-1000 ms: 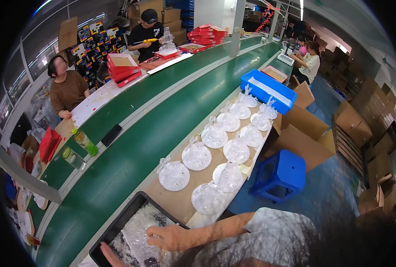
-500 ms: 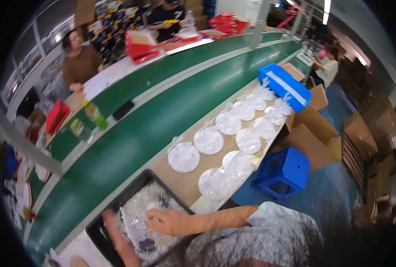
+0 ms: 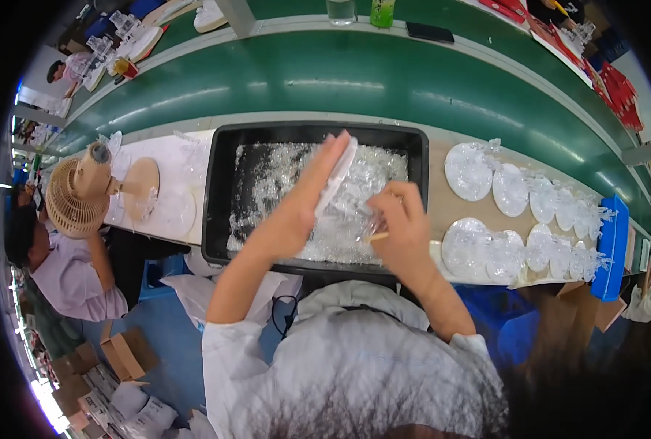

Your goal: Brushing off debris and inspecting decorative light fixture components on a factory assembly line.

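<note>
Over a black tray (image 3: pixel 219 212) of clear, glittery bits (image 3: pixel 267 172), my left hand (image 3: pixel 303 197) grips a white round base (image 3: pixel 338 179) tipped up nearly on edge. A clear, shiny piece (image 3: pixel 358 183) sits on the side of the base toward my right hand. My right hand (image 3: pixel 401 227) is closed around a thin wooden stick (image 3: pixel 376 236), close to the clear piece; the stick's working end cannot be made out. To the right, on a brown board, stand two rows of white discs (image 3: pixel 468 172) bearing clear, shiny pieces.
A beige fan (image 3: pixel 80 186) stands left of the tray, near a seated person (image 3: pixel 76 271). Beyond the tray runs a green conveyor belt (image 3: pixel 289 88). A blue bin (image 3: pixel 611 249) closes off the right end, and a blue stool (image 3: pixel 497 322) sits below the bench.
My view has swung left and down, bringing the tray to the middle. The white base has been tilted up in my left hand, with my right hand now beside it.
</note>
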Tool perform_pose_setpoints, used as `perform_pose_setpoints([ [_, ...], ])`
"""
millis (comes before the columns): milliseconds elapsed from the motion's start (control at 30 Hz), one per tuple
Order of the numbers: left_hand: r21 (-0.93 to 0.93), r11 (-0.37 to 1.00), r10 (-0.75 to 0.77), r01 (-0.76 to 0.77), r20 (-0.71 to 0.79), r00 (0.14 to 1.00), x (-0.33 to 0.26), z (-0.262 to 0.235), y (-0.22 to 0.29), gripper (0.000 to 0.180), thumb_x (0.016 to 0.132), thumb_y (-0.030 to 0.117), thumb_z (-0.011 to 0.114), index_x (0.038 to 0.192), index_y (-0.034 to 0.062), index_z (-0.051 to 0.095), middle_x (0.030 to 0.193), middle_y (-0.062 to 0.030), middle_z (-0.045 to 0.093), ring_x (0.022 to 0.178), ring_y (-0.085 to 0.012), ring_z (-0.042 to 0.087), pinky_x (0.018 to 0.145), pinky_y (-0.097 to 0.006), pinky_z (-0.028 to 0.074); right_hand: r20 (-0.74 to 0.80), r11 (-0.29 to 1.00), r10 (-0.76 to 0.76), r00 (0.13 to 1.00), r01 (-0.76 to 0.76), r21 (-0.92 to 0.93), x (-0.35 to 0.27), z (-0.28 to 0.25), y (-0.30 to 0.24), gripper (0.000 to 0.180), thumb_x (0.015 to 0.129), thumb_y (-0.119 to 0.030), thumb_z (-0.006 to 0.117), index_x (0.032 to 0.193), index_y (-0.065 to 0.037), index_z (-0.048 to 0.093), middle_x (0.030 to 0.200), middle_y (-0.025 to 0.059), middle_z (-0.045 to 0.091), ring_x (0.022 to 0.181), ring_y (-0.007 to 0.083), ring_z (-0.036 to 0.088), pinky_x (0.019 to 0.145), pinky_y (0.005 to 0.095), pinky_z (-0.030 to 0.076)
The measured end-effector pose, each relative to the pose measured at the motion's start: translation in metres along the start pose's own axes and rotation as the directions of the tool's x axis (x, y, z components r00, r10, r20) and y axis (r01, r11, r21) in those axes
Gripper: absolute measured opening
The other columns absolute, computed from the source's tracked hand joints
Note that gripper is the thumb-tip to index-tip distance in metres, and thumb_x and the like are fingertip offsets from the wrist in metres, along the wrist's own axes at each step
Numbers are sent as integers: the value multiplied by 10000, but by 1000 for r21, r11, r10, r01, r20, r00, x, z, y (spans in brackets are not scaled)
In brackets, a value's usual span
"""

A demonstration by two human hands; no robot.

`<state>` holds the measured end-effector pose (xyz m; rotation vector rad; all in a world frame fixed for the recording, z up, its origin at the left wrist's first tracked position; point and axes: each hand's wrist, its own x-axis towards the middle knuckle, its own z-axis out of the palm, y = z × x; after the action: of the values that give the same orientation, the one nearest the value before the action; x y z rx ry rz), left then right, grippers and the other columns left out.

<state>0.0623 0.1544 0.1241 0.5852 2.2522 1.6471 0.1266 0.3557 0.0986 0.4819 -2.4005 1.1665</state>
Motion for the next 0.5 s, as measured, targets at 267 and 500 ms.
perform_pose_setpoints([
  [267,73,978,193,-196,42,980,-6,-10,19,968,961,731,160,1577,-16,196,1654,-175,183,1541,-312,116,1239,-418,67,-7,999,40,999,-40,27,6,-3,0,392,652,171,651,968,-58,624,1019,116,553,855,266,610,604,329,504],
  [500,-79,975,213,-209,34,977,0,-6,15,1043,928,792,173,1582,-20,159,1660,-183,148,1545,-302,90,1234,-419,19,-54,997,46,997,-49,-52,11,0,5,381,683,-75,849,1020,-113,676,1101,106,608,680,229,650,558,321,522],
])
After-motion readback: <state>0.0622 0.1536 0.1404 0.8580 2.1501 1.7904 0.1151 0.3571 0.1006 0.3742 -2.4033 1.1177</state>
